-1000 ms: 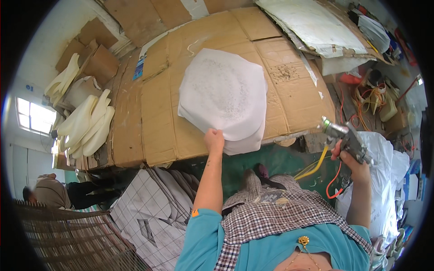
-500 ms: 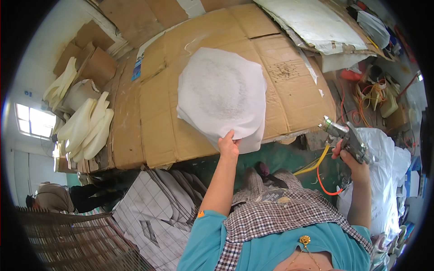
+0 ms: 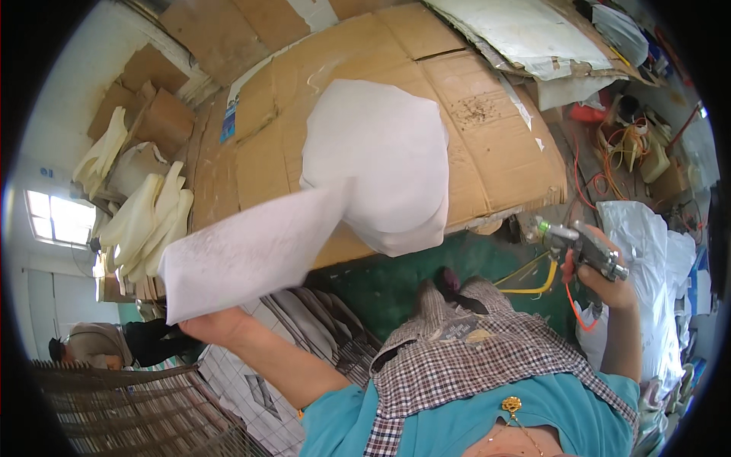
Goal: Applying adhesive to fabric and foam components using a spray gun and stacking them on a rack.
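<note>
My left hand [image 3: 215, 327] grips a white sheet [image 3: 247, 251] by its lower edge and holds it out to the left, off the stack. The stack of white sheets [image 3: 381, 156] lies on a cardboard-covered table [image 3: 502, 152] and hangs over the near edge. To the right of the table, my right hand [image 3: 613, 278] holds a metal spray gun [image 3: 582, 245] with an orange hose, its nozzle pointing left toward the table edge.
A pile of cream foam pieces [image 3: 145, 221] sits at the left of the table. A person [image 3: 114, 346] crouches at lower left beside a wire rack [image 3: 114, 411]. White sacks [image 3: 647, 259] and orange cables [image 3: 632, 145] lie at the right. The floor [image 3: 381, 286] is green.
My left hand has pulled the top sheet off the stack and swung it down and to the left. The right hand with the spray gun has stayed about where it was.
</note>
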The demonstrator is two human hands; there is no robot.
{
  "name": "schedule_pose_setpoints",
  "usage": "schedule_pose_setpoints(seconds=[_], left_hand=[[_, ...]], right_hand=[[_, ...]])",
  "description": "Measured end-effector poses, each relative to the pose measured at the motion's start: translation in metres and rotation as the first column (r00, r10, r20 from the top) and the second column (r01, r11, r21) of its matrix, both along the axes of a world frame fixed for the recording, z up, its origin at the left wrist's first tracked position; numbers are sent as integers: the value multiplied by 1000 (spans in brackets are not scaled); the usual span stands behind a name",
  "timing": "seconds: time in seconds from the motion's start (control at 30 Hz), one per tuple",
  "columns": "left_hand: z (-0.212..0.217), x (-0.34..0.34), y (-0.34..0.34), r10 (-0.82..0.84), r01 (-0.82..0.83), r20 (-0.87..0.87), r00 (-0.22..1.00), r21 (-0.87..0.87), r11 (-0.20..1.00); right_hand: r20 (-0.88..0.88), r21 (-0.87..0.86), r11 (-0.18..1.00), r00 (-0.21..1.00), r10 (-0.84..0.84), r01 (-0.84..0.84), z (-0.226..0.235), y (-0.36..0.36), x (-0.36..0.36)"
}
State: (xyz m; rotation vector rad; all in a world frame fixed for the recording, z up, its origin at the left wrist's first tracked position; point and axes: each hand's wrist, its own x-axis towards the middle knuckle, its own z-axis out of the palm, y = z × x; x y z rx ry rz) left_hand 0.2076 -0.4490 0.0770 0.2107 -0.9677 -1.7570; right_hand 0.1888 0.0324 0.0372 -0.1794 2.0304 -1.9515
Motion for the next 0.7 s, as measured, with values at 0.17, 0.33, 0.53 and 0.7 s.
schedule_pose_setpoints(seconds=[0.17, 0.33, 0.53, 0.7], left_hand=[[-26, 61, -67, -408, 411, -263, 874, -45, 910], [-25, 91, -76, -301, 348, -304, 904, 117, 930], [-17, 101, -66, -145, 169, -245, 959, 78, 983], [-24, 102, -68, -265, 287, -273, 925, 42, 957]], right_hand=[[-110, 52, 991, 987, -121, 127, 0, -8, 0], [-106, 88, 983, 983, -150, 159, 1, 12, 20], [-118, -68, 990, 985, -127, 120, 4, -9, 35], [-158, 18, 960, 949, -274, 280, 4, -1, 36]])
